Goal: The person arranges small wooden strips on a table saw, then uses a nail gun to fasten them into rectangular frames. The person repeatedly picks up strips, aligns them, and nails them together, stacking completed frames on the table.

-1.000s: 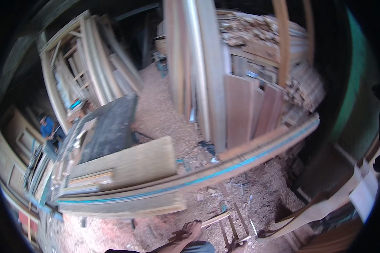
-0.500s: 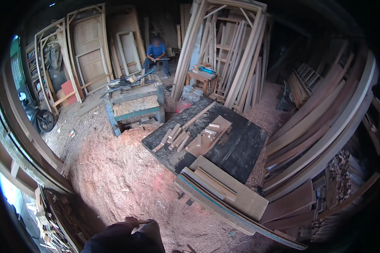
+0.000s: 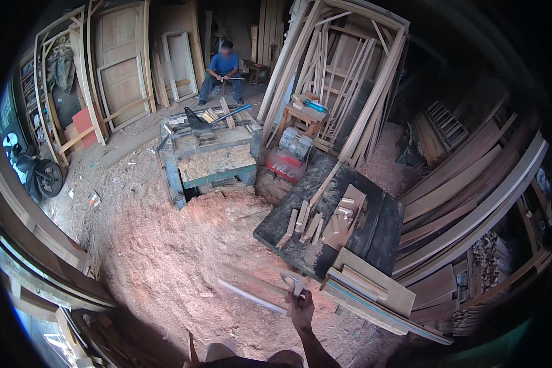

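Note:
My right hand [image 3: 301, 308] is out ahead of my legs, closed round the pale handle of what looks like a handsaw [image 3: 294, 284]. Its long blade points left above the shavings and is smeared by motion. At the lower edge, only a bit of my left hand [image 3: 192, 364] shows, with a thin piece of wood [image 3: 192, 348] standing up from it. The hand's fingers are mostly cut off by the picture's edge.
To the right stands a black-topped table [image 3: 380, 211] with short wood blocks [image 3: 313, 228] and planks [image 3: 374, 288] at its near side. A workbench [image 3: 218, 168], a red compressor [image 3: 285, 167] and a seated person [image 3: 224, 64] are farther off. Long boards [image 3: 472, 178] lean at right.
My right hand has come into view with the handsaw. My left hand has dropped to the lower edge. The view has shifted, so the table sits farther right and the compressor shows more fully.

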Demonstrator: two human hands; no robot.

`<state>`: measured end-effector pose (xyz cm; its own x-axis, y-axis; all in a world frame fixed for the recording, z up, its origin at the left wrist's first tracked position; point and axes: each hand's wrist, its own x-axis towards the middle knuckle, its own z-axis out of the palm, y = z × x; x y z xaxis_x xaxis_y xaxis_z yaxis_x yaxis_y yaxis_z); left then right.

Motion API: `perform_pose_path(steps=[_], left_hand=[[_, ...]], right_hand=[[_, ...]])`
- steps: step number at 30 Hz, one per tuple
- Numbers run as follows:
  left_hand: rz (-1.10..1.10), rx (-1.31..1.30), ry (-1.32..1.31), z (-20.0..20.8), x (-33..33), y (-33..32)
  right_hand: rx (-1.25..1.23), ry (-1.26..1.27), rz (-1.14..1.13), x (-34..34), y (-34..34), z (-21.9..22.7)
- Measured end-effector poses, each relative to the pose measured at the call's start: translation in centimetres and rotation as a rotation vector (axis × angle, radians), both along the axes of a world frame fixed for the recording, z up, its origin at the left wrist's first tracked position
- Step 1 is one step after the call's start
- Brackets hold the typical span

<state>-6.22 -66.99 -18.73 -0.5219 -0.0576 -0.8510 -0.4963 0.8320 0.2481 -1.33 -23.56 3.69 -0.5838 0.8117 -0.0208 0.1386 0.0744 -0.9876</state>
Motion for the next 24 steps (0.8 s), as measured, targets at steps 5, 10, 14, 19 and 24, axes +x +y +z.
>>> perform_pose_path(steps=[5,10,14,19,24], left_hand=[[0.035,0.192,0.207,2.3,-7.4,5.6],[0.017,0.332,0.348,4.1,-14.3,12.3],[0.015,0.338,0.407,4.6,-17.5,15.8],[0.069,0.241,0.446,5.7,-18.8,16.0],[0.137,0.143,0.432,7.1,-18.2,13.5]], right_hand=[[-0.539,0.096,0.02,-12.2,1.6,3.3],[-0.837,0.598,-0.224,-24.0,4.2,1.2],[-0.924,0.696,-0.457,-35.5,15.8,-0.5],[-0.851,0.617,-0.728,-46.2,33.6,-2.1],[-0.906,0.389,-0.839,-47.4,41.4,-5.8]])
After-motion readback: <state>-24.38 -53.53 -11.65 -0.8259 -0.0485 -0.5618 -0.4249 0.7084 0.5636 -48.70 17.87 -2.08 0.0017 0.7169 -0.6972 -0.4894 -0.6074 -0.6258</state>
